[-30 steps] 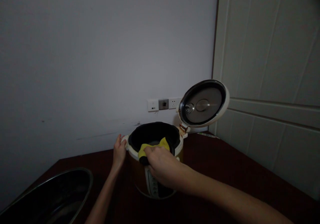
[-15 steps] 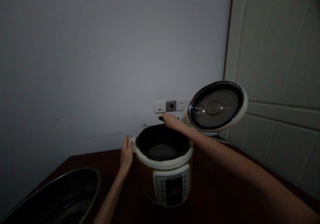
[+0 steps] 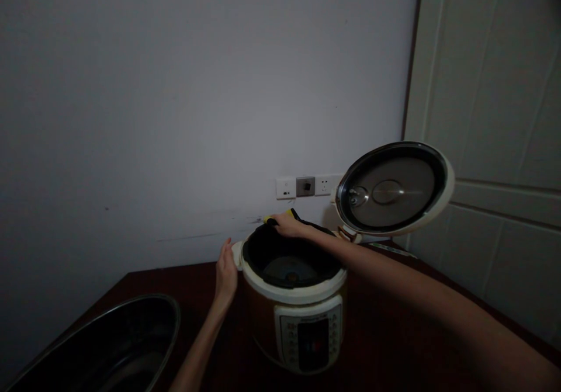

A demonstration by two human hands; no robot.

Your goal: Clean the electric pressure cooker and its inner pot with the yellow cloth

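Observation:
An electric pressure cooker (image 3: 291,322) stands with its lid (image 3: 392,187) raised at the right; its dark inside shows a round plate at the bottom. My left hand (image 3: 225,272) rests against the white handle (image 3: 237,256) on the cooker's left side, fingers stretched upward and not wrapped round it. Over the back rim, my right hand (image 3: 287,226) is closed on a yellow cloth with black edging (image 3: 293,212), most of it hidden by the fingers. My right forearm crosses over the cooker's right side, below the lid.
A large shiny metal basin (image 3: 175,322) sits on the dark red table (image 3: 201,269) at the lower left. Behind the cooker, wall sockets (image 3: 305,186) line the pale wall. A light panelled door (image 3: 491,146) stands at the right.
My right hand has moved left and down along the back rim with the cloth, and more yellow shows. My left hand stays at the handle. The view has shifted slightly left.

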